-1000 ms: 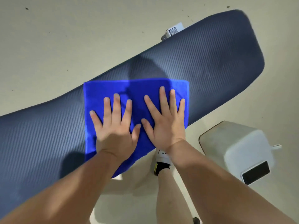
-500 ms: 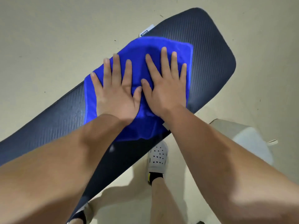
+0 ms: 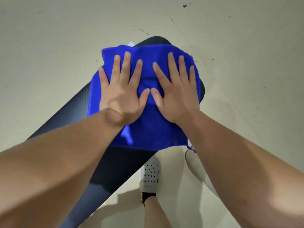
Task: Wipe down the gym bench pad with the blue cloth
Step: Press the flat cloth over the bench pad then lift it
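The blue cloth (image 3: 148,129) lies spread over the far end of the dark ribbed gym bench pad (image 3: 72,112), covering nearly its whole width and hanging slightly past the far left edge. My left hand (image 3: 121,94) presses flat on the cloth's left half, fingers spread. Beside it, my right hand (image 3: 176,96) lies flat on the right half, and the two thumbs nearly touch. Neither hand grips the fabric. The pad runs from the lower left up to its rounded far end (image 3: 158,39).
A beige floor (image 3: 49,46) with small dark specks surrounds the bench. My foot in a white perforated shoe (image 3: 150,176) stands beside the pad's near edge. A pale object (image 3: 197,167) shows partly under my right forearm.
Both hands have slid the cloth along the pad, from its middle to the far rounded end. The cloth now overlaps the end's edges and the hands sit wider apart.
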